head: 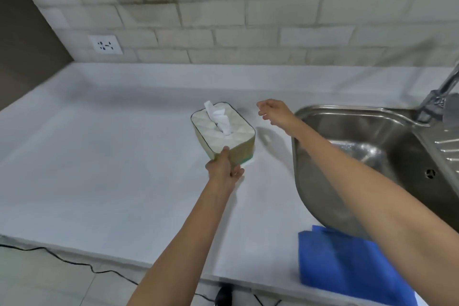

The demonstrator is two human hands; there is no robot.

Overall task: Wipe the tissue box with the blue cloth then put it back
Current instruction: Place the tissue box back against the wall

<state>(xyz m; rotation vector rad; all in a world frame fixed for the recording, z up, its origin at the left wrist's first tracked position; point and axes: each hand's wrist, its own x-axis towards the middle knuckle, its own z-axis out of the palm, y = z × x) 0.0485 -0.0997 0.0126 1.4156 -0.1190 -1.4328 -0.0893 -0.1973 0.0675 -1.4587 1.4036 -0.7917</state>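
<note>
The tissue box (218, 129), pale with a quilted white top and a tissue sticking up, sits on the white counter (99, 156) near its middle. My left hand (224, 169) grips the box's near end, thumb on the top edge. Just right of the box's far end hovers my right hand (272, 112), holding nothing, fingers loosely curled and apart, not touching the box. The blue cloth (347, 268) lies flat at the counter's front edge on the right, partly under my right forearm.
A steel sink (360, 146) with a tap (444, 97) takes up the right side. A tiled wall with a socket (105, 45) runs behind. A black cable (74, 262) trails on the floor below the counter's front edge.
</note>
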